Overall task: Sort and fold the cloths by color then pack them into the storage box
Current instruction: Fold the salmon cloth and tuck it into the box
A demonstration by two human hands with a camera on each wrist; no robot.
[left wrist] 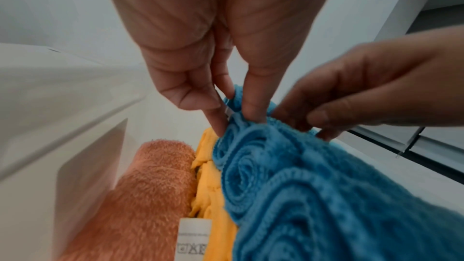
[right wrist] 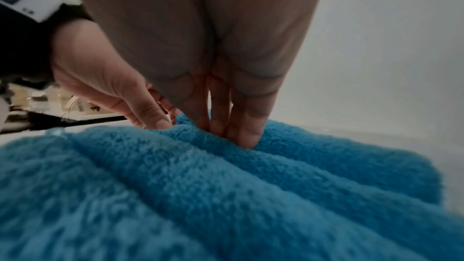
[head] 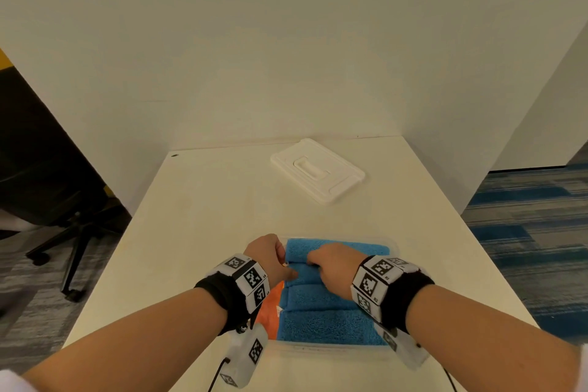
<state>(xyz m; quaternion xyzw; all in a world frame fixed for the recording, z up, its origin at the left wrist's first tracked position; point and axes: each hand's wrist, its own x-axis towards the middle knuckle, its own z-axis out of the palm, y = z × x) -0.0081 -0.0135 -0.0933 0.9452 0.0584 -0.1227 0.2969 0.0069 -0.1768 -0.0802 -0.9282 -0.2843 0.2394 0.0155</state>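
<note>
Tucking blue cloths into storage box, both hands.

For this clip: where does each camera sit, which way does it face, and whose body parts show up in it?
Head: worn on the head, looking down at the clear storage box and white lid; both forearms, left hand, right hand.
Left wrist: looks along the left-hand fingers pinching a blue rolled cloth beside yellow cloth and orange cloth; the right hand enters too.
Right wrist: looks along right-hand fingers pressed between blue rolls.
Shared: the blue cloths, both hands.
</note>
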